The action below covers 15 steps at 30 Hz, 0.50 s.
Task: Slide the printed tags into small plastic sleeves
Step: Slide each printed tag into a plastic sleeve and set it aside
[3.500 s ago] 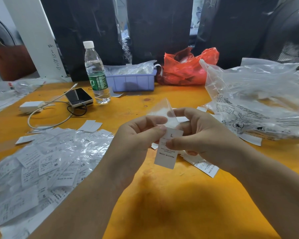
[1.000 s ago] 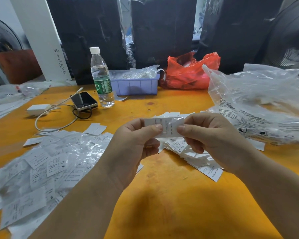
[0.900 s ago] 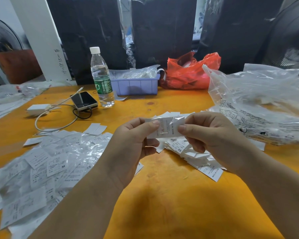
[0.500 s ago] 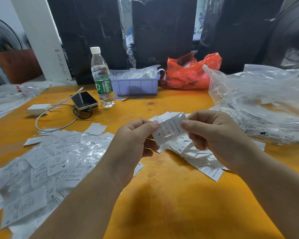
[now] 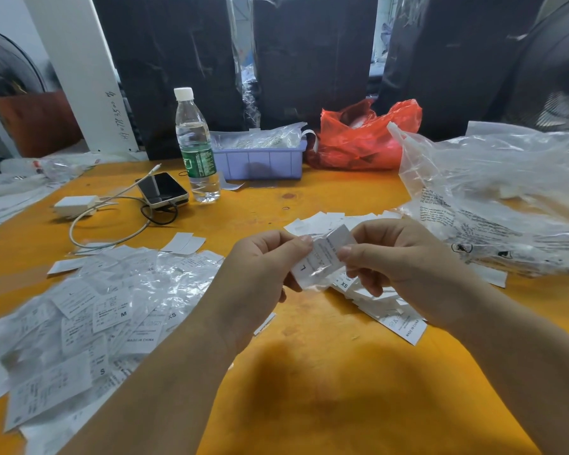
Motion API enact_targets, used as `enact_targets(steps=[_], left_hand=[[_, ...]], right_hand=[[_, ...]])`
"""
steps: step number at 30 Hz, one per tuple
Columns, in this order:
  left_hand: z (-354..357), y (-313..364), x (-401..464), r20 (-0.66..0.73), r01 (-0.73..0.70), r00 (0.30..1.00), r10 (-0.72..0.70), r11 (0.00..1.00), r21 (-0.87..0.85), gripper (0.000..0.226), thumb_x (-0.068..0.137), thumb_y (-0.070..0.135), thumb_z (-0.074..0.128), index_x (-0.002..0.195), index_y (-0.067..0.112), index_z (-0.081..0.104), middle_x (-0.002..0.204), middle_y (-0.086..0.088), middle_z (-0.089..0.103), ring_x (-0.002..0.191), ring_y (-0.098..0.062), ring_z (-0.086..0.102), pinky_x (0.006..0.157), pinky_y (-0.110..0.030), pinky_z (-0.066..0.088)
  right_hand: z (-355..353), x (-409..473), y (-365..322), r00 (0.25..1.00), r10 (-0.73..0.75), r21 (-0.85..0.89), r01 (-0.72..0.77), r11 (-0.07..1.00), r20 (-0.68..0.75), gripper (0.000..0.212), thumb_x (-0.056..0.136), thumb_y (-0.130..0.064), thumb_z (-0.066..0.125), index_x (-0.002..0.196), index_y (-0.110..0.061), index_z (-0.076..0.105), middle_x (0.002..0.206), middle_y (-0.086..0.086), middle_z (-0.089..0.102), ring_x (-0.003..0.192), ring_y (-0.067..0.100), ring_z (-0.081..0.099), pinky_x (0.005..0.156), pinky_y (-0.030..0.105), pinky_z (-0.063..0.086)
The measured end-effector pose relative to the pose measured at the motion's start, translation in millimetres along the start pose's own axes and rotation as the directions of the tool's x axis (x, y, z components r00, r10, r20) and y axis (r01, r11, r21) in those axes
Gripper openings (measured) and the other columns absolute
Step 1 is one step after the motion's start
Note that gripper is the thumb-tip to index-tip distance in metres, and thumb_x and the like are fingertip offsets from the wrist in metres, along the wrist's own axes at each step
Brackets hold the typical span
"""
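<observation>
Tag now sits tilted inside its sleeve

Tag (image 5: pixel 322 257) marked "L" lies in the middle of the frame, between both hands and above the orange worktop (image 5: pixel 309 389). A moment ago it was held almost level; now it slants, with the "L" end low on the left and the other end high on the right. A shiny film covers its lower part, so the tag seems to be inside the clear sleeve (image 5: pixel 312 280) already, though I cannot tell how far the sleeve reaches at the upper end.

The left hand (image 5: pixel 260 270) has a narrow grip: thumb and forefinger pinch the upper left edge of the sleeve. The right hand (image 5: pixel 404 261) also pinches narrowly, at the right side of the tag.

In my judgement the sliding for this piece is nearly finished, and what remains is to seat or close it and lay it aside. The pile of filled sleeves (image 5: pixel 89 316) lies at the lower left of the frame, well apart from the hands. The loose tags (image 5: pixel 388 307) wait just under the right hand, one of them showing "XS". A big clear bag (image 5: pixel 493 192) lies at the right.
</observation>
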<state>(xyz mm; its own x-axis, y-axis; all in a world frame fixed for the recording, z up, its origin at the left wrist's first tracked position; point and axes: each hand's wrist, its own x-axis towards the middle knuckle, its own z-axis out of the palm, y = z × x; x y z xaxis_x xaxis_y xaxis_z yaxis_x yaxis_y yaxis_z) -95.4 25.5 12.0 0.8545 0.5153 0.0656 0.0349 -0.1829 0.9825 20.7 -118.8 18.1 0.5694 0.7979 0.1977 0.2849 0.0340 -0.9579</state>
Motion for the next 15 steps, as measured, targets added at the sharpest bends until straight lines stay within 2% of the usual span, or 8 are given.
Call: enact_targets(steps=[3,5,11,15], left_hand=[[1.2,-1.6,-0.8,0.038,0.002,0.999,-0.004,0.998,0.061,0.017,0.091,0.02,0.063,0.082,0.008,0.07,0.064,0.003,0.064,0.051,-0.008,0.049,0.049,-0.019,0.04],[1.0,-3.8,0.0,0.045,0.016,0.999,-0.02,0.995,0.1,0.016,0.09,0.016,0.062,0.078,0.006,0.067,0.063,0.004,0.063,0.051,-0.01,0.046,0.05,-0.022,0.038],[-0.7,-8.8,3.8,0.046,0.05,0.997,-0.058,0.986,0.156,0.016,0.09,0.017,0.061,0.079,0.008,0.067,0.058,0.009,0.064,0.047,-0.007,0.045,0.052,-0.023,0.039],[0.0,-10.3,5.1,0.062,0.041,0.997,-0.05,0.989,0.143,0.015,0.09,0.019,0.063,0.078,0.012,0.067,0.06,0.009,0.064,0.051,-0.007,0.051,0.05,-0.02,0.04]], right_hand=[[1.8,-0.9,1.1,0.999,0.033,-0.018,-0.033,0.999,0.018,0.015,0.09,-0.006,0.062,0.076,-0.002,0.068,0.061,0.005,0.058,0.052,0.014,0.047,0.046,0.022,0.038],[3.0,-1.1,2.7,0.999,0.048,-0.021,-0.048,0.999,0.003,0.018,0.092,-0.008,0.059,0.08,0.004,0.063,0.061,0.006,0.058,0.051,0.014,0.047,0.047,0.023,0.039],[3.0,0.0,6.7,0.994,-0.008,-0.052,0.002,0.999,-0.11,0.004,0.088,-0.008,0.066,0.086,-0.005,0.063,0.058,-0.003,0.059,0.05,0.01,0.05,0.049,0.023,0.041],[6.6,-1.2,9.9,0.989,-0.093,-0.139,0.077,0.987,-0.112,0.008,0.086,-0.007,0.069,0.078,-0.007,0.066,0.058,-0.004,0.061,0.049,0.006,0.051,0.048,0.017,0.041]])
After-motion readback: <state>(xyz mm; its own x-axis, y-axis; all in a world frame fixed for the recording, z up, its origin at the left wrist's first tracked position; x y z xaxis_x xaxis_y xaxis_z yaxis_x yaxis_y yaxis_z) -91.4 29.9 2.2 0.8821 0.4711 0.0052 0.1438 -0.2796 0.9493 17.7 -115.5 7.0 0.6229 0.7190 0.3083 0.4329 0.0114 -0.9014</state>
